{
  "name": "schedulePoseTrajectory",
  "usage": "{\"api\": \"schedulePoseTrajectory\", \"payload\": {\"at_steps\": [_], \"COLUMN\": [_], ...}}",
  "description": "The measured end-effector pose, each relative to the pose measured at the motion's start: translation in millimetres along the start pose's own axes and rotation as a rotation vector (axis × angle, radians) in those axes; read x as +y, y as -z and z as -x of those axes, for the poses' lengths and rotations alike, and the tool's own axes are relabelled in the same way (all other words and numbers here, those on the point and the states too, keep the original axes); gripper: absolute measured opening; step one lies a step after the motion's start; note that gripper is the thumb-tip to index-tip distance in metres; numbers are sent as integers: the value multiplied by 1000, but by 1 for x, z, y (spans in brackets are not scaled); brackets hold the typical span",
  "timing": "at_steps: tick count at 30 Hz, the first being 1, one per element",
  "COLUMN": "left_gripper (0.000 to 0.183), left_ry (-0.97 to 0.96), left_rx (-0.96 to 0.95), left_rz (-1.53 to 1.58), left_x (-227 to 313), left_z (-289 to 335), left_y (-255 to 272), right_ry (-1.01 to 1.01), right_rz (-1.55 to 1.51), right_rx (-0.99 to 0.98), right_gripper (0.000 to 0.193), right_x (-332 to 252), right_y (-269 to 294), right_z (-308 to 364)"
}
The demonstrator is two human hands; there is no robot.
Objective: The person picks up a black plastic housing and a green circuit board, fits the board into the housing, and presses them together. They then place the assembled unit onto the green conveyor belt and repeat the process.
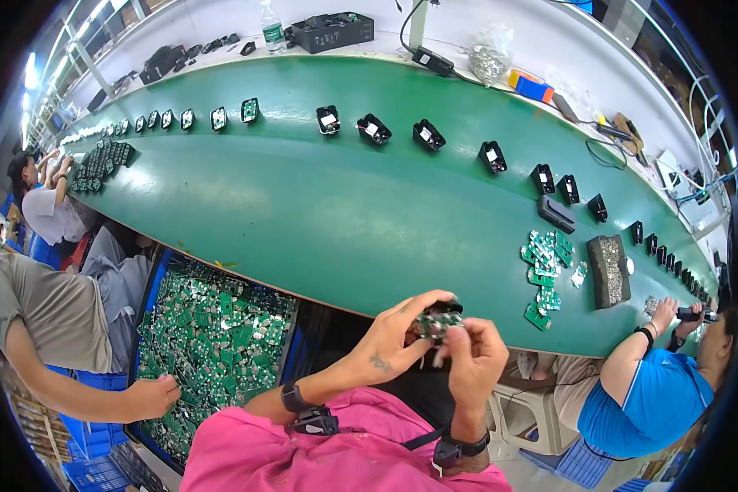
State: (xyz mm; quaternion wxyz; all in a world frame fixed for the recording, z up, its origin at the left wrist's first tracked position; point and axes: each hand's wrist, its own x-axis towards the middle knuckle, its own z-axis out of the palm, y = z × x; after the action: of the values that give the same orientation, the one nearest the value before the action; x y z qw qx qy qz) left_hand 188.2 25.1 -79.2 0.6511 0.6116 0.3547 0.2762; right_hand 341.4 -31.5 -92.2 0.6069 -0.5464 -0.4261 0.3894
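Note:
Just past the near table edge, my left hand is wrapped round a small black housing with a circuit board in it. From the other side, the closed fingers of my right hand pinch at the same piece; what lies between those fingertips is partly hidden. To the right on the table is a loose pile of green circuit boards. Black housings with parts inside, such as this one, stand in a long curved row across the green table.
A blue crate full of green boards stands at left, a co-worker's hand over it. A dark foam block and a black case lie at right. Another person in blue works there. A bottle stands at the back.

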Motion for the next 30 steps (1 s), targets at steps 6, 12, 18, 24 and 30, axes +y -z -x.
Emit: {"api": "schedulePoseTrajectory", "payload": {"at_steps": [6, 12, 18, 24, 30], "left_gripper": [59, 52, 56, 49, 38], "left_ry": [-234, -275, -469, -144, -110], "left_rx": [102, 113, 218, -30, 202], "left_rz": [-203, -223, -413, 114, -108], "left_x": [-1, -12, 2, 14, 7], "left_z": [-5, -13, -6, 5, -3], "left_y": [1, 3, -7, 6, -7], "right_ry": [-50, -63, 29, 61, 84], "right_rz": [-162, 111, 348, 299, 440], "right_rx": [42, -191, -82, 46, 100], "right_gripper": [15, 19, 19, 21, 22], "right_x": [-5, -17, -23, -21, -7], "right_y": [0, 16, 7, 1, -3], "right_z": [-6, -10, -11, -12, -19]}}
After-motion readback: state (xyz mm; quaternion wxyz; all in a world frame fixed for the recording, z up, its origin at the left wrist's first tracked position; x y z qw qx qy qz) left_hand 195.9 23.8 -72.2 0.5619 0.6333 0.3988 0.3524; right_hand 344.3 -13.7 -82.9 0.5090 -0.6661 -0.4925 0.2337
